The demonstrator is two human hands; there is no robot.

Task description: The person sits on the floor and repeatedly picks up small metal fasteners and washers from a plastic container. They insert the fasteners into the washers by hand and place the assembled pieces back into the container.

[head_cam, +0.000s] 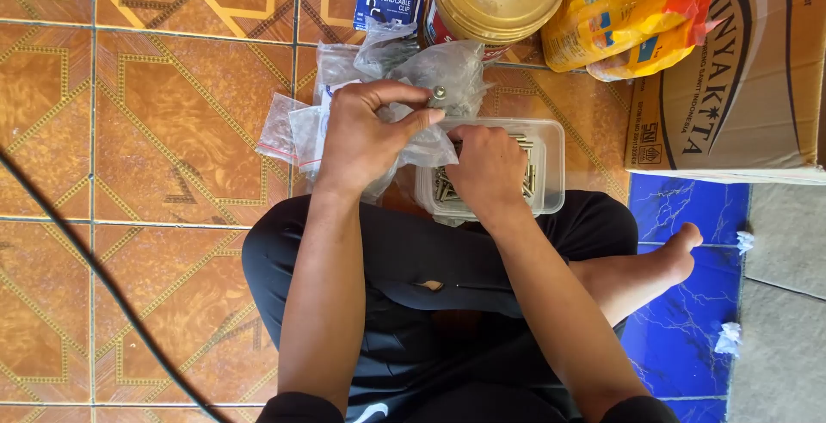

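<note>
- Black-trousered crossed legs (430, 277) are seen at the bottom centre, nearest to the camera.
- A small clear plastic bag (426, 143) is pinched between thumb and fingers of the left hand (366, 135), at the centre of the frame.
- A small metal bolt (439, 93) is held at the fingertips.
- The right hand (490, 169) is lowered into a clear rectangular plastic container (551, 165) of brass-coloured screws; its grip cannot be told.
- A brown cardboard box (731, 70) is placed at the upper right.

Two hands (366, 135) (486, 169), one clear tub (551, 143), one blue box (385, 3), one cardboard carton (748, 70), perhaps four plastic bags (434, 70).
</note>
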